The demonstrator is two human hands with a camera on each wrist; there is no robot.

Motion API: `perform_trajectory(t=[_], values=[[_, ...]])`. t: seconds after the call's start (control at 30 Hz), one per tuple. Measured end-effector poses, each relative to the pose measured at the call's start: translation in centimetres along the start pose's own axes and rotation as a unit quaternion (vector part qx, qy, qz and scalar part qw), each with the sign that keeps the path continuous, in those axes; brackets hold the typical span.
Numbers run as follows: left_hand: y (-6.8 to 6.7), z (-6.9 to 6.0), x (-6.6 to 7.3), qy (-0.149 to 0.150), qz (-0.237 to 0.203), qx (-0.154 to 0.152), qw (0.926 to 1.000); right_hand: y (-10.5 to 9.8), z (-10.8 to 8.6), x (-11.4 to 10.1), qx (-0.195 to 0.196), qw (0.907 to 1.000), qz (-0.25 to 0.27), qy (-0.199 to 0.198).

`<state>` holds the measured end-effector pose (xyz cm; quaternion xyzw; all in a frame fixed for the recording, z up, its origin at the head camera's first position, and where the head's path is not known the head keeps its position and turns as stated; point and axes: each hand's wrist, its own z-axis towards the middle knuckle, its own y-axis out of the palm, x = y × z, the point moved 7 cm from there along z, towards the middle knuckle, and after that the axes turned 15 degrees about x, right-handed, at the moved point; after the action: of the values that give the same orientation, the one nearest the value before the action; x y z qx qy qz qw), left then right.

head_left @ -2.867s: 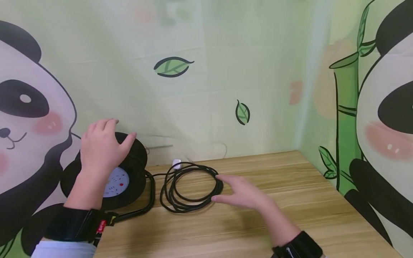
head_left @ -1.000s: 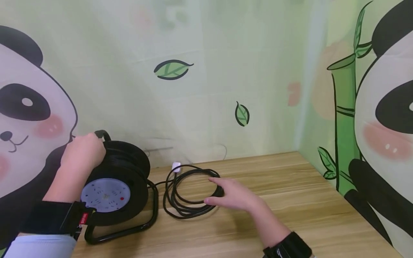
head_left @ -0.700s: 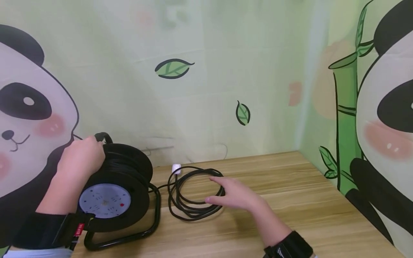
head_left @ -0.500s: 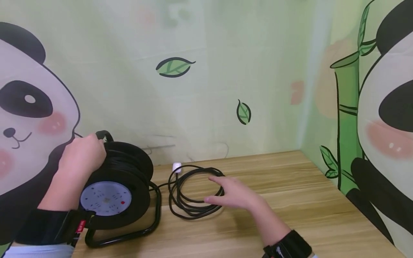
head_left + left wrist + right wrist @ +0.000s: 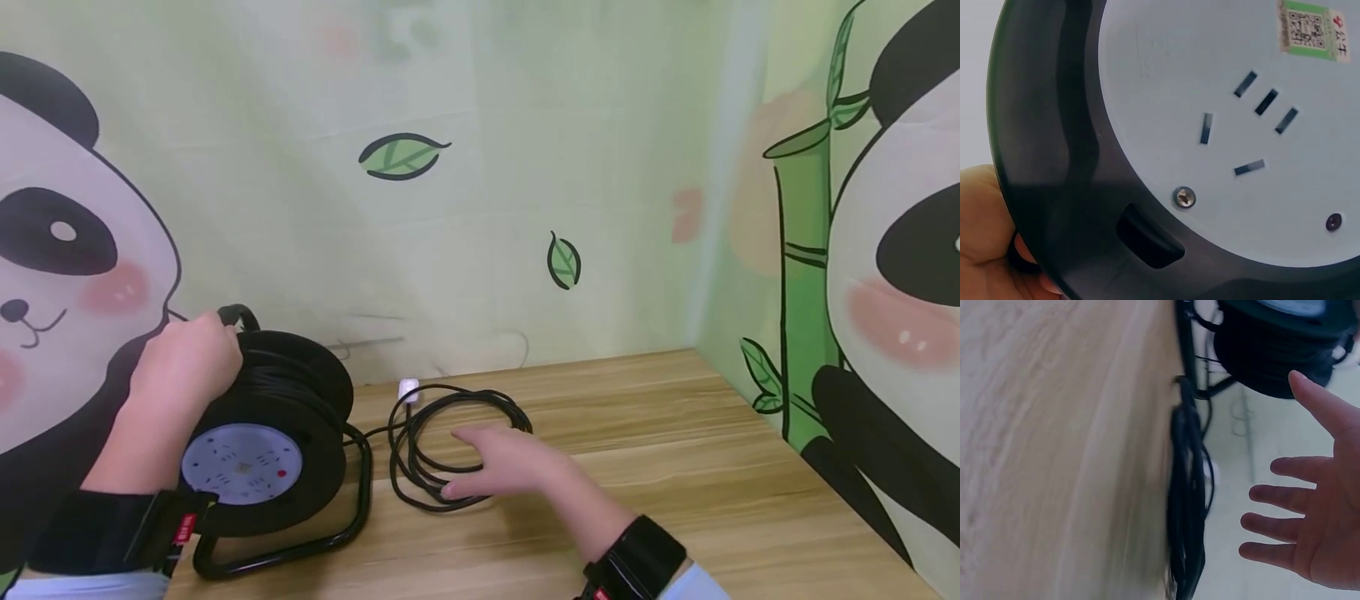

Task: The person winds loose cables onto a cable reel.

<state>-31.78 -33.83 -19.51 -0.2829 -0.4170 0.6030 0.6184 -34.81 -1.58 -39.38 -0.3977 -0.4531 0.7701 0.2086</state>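
A black cable reel (image 5: 318, 454) with a pale round socket face (image 5: 242, 464) stands at the left of the head view. My left hand (image 5: 183, 358) grips the bar handle (image 5: 240, 315) at its top. In the left wrist view that hand (image 5: 985, 231) is partly hidden behind the reel's rim. To the right of the reel lies a loose coil of black cable (image 5: 517, 410), with a white plug (image 5: 408, 389) at its back. My right hand (image 5: 502, 467) hovers over the coil's right side. The right wrist view shows its fingers spread, apart from the cable (image 5: 1186, 487).
The reel's black tube stand (image 5: 365, 483) reaches out on the wooden table (image 5: 637, 433), close to the coil. A fabric backdrop (image 5: 480, 192) printed with pandas, leaves and bamboo hangs behind the table and along its right side.
My left hand has gone from open above the reel to gripping its handle, and the socket face shows more fully. Lately my right hand has moved left and slightly nearer, over the coil.
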Motion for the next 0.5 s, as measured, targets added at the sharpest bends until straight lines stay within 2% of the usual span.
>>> perform_trajectory(t=[0.2,0.37,0.5], values=[[0.1,0.1,-0.2,-0.009,-0.002,-0.006,0.9999,3.0,1.5,-1.8,-0.036,0.9951,-0.091,-0.014],[0.3,0.1,-0.1,-0.017,0.000,-0.023,0.9996,4.8,2.6,-3.2,-0.052,0.9928,-0.108,0.005],[0.3,-0.1,-0.2,-0.019,0.001,-0.024,0.9995,6.0,3.4,-3.6,-0.075,0.9904,-0.113,0.024]])
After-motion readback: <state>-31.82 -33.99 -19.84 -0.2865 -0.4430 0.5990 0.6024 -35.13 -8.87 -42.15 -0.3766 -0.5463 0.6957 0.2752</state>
